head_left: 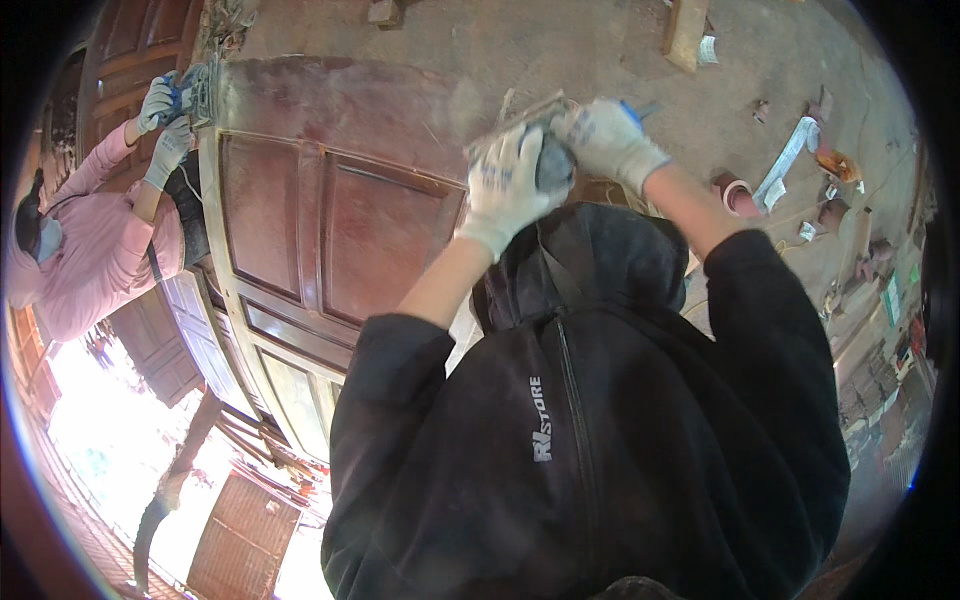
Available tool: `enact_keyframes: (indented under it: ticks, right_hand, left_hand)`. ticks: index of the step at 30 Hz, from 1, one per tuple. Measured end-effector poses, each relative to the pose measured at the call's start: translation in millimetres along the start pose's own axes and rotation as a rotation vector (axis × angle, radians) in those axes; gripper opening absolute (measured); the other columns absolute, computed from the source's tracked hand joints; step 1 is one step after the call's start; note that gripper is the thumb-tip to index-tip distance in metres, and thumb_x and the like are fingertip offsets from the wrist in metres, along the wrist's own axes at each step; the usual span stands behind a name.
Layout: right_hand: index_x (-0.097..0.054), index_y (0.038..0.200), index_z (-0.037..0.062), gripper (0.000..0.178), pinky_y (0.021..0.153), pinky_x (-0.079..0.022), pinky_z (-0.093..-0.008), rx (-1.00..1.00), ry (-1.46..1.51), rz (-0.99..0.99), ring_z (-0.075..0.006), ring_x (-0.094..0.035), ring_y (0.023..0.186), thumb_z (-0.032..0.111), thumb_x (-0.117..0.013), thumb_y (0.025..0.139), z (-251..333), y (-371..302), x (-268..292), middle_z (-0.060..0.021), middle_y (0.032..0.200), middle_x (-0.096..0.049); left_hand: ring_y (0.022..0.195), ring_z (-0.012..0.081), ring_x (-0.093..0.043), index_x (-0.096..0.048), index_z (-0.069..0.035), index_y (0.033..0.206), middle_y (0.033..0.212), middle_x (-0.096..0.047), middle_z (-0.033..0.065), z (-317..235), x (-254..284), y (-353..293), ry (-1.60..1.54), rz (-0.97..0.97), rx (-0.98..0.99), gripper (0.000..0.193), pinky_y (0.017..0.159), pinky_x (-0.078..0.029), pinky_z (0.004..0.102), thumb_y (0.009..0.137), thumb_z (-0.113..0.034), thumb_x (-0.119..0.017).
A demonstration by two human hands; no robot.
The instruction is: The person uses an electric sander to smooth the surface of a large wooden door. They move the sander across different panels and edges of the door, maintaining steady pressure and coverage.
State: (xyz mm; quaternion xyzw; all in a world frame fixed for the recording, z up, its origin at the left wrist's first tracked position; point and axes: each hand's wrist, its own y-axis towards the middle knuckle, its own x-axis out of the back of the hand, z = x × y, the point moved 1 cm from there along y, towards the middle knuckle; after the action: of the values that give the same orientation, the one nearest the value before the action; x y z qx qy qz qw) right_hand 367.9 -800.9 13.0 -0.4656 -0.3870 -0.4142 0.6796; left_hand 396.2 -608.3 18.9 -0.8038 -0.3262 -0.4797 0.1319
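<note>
A reddish-brown panelled wooden door [385, 240] lies in front of me, with pale bare wood along its left edge. At its far right end, my gloved left hand [505, 185] is closed over the dark rounded part of a power sander [556, 166]. My gloved right hand [612, 142] grips the sander's other end, where a bit of blue shows beside the fingers. The sander's flat metal side rests at the door's edge; its underside is hidden. My hands cover much of the tool's body.
At the left, a co-worker in a pink top [110, 240] holds a blue power tool [185, 97] against the door's far left corner. Sandpaper strips and rolls [738, 195] litter the floor at right. A wooden block [686, 35] lies at the back. More doors [150, 340] stand at left.
</note>
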Motion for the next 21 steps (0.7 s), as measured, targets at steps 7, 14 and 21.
enact_keyframes:
  ticks: [7,14,21]
  right_hand:
    - [-0.072,0.096,0.0149,0.013,0.069,-0.059,-0.0407,-0.167,-0.056,0.020,-0.0271,-0.075,0.084,0.022,-0.065,0.087,-4.9,-6.3,11.6,-0.0081,0.089,-0.076]
    - [-0.072,0.076,0.0145,0.016,0.058,-0.057,-0.0419,-0.002,0.201,-0.003,-0.0270,-0.074,0.069,0.017,-0.059,0.085,111.6,-32.7,-46.1,-0.0097,0.075,-0.074]
    - [-0.074,0.080,0.0142,0.012,0.064,-0.059,-0.0416,0.004,0.108,-0.001,-0.0263,-0.076,0.075,0.019,-0.064,0.083,37.8,-24.9,-18.6,-0.0107,0.081,-0.075]
  left_hand:
    - [0.120,0.0336,-0.060,-0.056,-0.015,0.132,0.130,-0.061,0.0117,2.4,12.2,46.2,0.005,0.115,-0.048,0.080,0.098,-0.052,0.0461,0.065,-0.045,-0.088]
    - [0.122,0.0346,-0.060,-0.056,-0.008,0.131,0.134,-0.061,0.0148,21.2,42.7,-110.9,0.029,0.239,0.028,0.090,0.102,-0.051,0.0460,0.057,-0.044,-0.092]
    - [0.120,0.0346,-0.062,-0.056,-0.008,0.132,0.133,-0.061,0.0141,2.7,12.7,-36.6,-0.009,0.101,-0.059,0.086,0.100,-0.051,0.0468,0.061,-0.043,-0.091]
